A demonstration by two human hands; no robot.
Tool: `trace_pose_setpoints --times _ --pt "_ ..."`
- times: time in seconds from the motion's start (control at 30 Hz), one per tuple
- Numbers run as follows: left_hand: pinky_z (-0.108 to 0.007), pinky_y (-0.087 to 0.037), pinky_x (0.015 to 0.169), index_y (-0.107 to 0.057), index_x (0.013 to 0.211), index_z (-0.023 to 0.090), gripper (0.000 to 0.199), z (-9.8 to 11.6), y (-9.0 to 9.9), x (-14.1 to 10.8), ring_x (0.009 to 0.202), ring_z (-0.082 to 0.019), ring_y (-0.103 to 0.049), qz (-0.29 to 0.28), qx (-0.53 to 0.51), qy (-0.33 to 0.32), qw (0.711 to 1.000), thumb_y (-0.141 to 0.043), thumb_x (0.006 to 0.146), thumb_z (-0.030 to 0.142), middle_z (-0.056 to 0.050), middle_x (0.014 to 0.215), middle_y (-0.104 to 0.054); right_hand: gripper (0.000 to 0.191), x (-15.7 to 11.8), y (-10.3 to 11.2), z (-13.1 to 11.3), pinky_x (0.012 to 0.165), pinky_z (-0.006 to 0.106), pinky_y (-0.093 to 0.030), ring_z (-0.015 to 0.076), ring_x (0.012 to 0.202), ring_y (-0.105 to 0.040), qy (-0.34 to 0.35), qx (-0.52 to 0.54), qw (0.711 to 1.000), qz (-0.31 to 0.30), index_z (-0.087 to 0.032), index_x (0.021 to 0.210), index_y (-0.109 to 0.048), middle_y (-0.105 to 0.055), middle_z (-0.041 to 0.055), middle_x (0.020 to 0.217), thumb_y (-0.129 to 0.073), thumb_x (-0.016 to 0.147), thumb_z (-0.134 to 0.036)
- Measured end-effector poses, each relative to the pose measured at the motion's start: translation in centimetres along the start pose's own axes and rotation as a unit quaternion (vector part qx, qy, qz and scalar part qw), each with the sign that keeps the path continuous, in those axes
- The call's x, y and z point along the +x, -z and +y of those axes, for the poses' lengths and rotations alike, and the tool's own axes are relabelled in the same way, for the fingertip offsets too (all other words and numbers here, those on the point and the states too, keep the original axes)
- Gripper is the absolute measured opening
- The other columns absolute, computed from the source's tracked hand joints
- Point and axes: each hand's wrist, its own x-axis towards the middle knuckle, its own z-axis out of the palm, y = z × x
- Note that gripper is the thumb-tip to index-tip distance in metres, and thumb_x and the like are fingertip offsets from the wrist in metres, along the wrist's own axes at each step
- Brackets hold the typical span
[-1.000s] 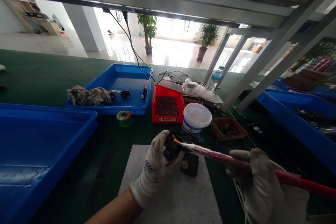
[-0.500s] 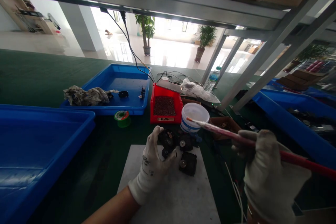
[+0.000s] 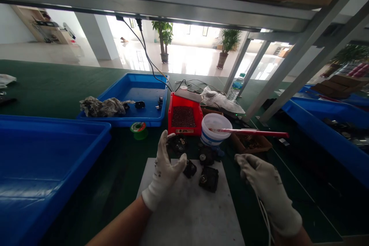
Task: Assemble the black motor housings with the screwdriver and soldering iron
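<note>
My left hand (image 3: 167, 169), in a white glove, curls its thumb and fingers around a black housing part (image 3: 179, 144) with small copper-coloured pieces on it. Below its thumb lies a smaller black part (image 3: 190, 169). Two more black housings, one on the white board (image 3: 190, 215) and one at its far edge, each carry a round metal piece: the nearer housing (image 3: 209, 179) and the farther housing (image 3: 206, 156). My right hand (image 3: 263, 188), gloved too, is closed beside a white cable (image 3: 265, 219); its fingertips hide whatever they grip. A red-handled brush (image 3: 256, 133) leans in the white tub (image 3: 215, 138).
A red bin (image 3: 184, 131) of small brown pieces stands behind the parts. Left of it are a green spool (image 3: 138, 131) and a blue tray (image 3: 144, 122). A larger blue tray (image 3: 52, 120) fills the near left. A cardboard box (image 3: 250, 144) and metal shelf posts stand right.
My right hand has let go of the brush, now resting in the tub, and has moved left and down toward the cable. My left hand has shifted slightly left and away with the black housing part.
</note>
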Motion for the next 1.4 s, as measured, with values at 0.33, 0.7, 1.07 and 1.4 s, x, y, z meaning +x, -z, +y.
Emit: trace_pose_setpoints --times 0.33,0.7,1.07,1.4 --pt "-0.051 -0.054 0.112 -0.026 0.164 0.027 0.086 3.0 2.0 -1.2 0.147 -0.037 -0.050 -0.017 -0.133 0.242 0.961 -0.075 0.093 0.031 -0.020 0.165 -0.040 0.055 -4.3 -8.3 -2.0 0.101 0.054 -0.058 0.0372 0.120 -0.069 0.374 -0.401 0.836 -0.023 -0.015 0.149 -0.059 -0.073 0.0203 0.131 -0.062 0.093 -0.016" --pt "-0.041 -0.049 0.117 -0.011 0.167 0.026 0.090 3.3 1.3 -1.8 0.144 -0.031 -0.054 -0.043 -0.285 0.344 0.894 -0.067 0.097 0.026 -0.017 0.166 -0.039 0.063 -3.1 -13.6 -1.5 0.102 0.054 -0.055 0.0361 0.110 -0.072 0.284 -0.459 0.842 -0.009 -0.012 0.152 -0.055 -0.073 0.0237 0.125 -0.054 0.091 0.002" --pt "-0.053 -0.041 0.122 -0.021 0.166 0.025 0.107 4.1 6.8 -2.5 0.148 -0.038 -0.047 -0.098 -0.179 0.210 0.956 -0.084 0.079 0.021 -0.017 0.160 -0.043 0.057 -5.4 -7.6 -4.1 0.096 0.053 -0.055 0.0364 0.117 -0.067 0.219 -0.156 0.963 -0.015 -0.017 0.158 -0.044 -0.069 0.0201 0.126 -0.039 0.103 -0.031" --pt "-0.054 -0.046 0.120 -0.004 0.168 0.032 0.112 3.4 8.1 -5.5 0.146 -0.034 -0.051 -0.310 -0.002 -0.053 0.949 -0.074 0.083 0.009 -0.016 0.161 -0.044 0.068 -5.5 -5.6 -10.8 0.081 0.036 -0.059 0.0239 0.087 -0.076 0.128 -0.143 0.943 -0.272 -0.018 0.158 -0.045 -0.078 0.0064 0.096 -0.057 0.092 -0.030"
